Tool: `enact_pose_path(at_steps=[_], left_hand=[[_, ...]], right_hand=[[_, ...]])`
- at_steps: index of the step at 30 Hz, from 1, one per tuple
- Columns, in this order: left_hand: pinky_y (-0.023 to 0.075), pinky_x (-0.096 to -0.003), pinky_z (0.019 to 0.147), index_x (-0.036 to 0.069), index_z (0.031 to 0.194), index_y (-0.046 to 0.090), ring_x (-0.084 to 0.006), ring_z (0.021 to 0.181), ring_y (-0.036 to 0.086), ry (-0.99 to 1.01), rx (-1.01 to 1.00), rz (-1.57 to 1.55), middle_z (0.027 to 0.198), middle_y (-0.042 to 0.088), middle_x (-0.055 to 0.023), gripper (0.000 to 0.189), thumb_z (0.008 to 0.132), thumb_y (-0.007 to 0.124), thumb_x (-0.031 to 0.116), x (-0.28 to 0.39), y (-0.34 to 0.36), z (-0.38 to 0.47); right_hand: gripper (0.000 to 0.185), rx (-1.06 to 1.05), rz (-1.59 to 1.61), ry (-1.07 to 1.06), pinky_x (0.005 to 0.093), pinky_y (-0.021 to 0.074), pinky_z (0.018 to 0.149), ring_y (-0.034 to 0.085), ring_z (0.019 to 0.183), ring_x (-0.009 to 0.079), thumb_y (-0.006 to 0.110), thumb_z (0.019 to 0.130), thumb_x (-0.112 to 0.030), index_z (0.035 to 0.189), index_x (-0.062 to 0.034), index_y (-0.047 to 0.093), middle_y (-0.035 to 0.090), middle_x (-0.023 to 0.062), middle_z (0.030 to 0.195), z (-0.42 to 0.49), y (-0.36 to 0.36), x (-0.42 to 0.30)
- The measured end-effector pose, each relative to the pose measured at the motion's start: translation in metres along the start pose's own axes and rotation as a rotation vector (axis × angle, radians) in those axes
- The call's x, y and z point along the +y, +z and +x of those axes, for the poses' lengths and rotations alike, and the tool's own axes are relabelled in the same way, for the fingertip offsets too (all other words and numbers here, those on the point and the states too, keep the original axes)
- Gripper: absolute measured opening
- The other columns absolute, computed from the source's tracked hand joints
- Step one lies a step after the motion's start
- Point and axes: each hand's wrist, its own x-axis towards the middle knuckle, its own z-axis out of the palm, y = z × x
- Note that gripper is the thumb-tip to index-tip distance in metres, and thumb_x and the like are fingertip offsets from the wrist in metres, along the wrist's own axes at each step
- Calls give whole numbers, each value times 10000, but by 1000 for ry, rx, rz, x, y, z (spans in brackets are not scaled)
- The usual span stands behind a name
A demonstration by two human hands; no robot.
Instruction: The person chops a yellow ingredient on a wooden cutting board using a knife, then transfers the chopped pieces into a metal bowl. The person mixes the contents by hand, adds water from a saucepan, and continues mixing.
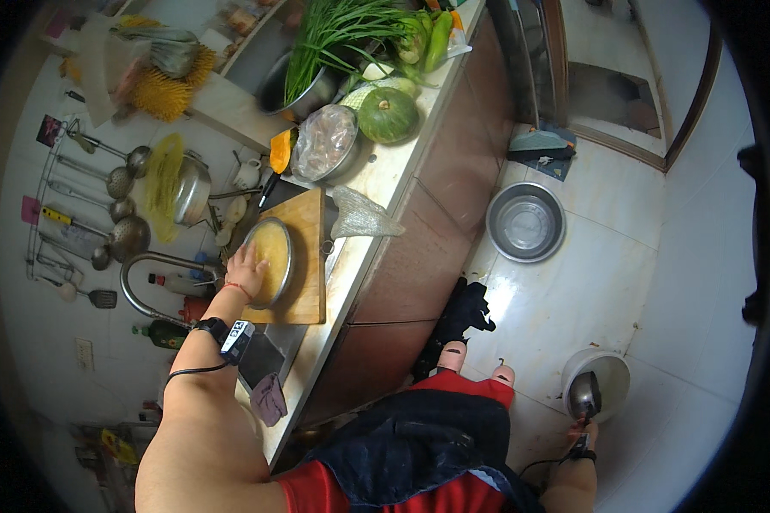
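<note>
My left hand [247, 272] lies over the near-wall rim of a metal bowl [287, 272], fingers spread above yellow contents [271, 247]. Whether the fingertips dip into them I cannot tell. The bowl stands on a wooden cutting board [310, 256], which partly covers the sink. Down at the lower right, my right hand [584, 433] grips the handle of a metal ladle [584, 394]. The ladle's bowl is inside the mouth of a white bucket [619, 369] on the floor.
A crumpled mesh cloth [362, 215] and a green pumpkin [388, 115] lie on the counter beside a plastic-covered bowl [327, 144]. A curved faucet [128, 276] rises beside the sink. On the tiled floor stands a metal basin [526, 221]. Ladles and skimmers [128, 237] hang along the wall.
</note>
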Motion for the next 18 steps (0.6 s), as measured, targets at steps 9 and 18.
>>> enact_pose_path(at_steps=[9, 18], left_hand=[[300, -431, 1154, 150, 1555, 216, -435, 1403, 316, 95, -26, -140, 1557, 257, -257, 791, 903, 625, 332, -24, 34, 21], [419, -415, 1068, 88, 1469, 387, -409, 1278, 491, 54, -52, -86, 1396, 482, -270, 701, 832, 660, 193, -2, 17, 29]], right_hand=[[264, -181, 8, 49, 264, 424, 552, 489, 609, 125, 400, 982, -255, 1071, -155, 628, 602, -72, 782, -27, -7, 27], [310, 483, -67, 170, 321, 421, 683, 502, 858, 259, 467, 938, -348, 1124, -99, 476, 504, 121, 1110, -59, 7, 31]])
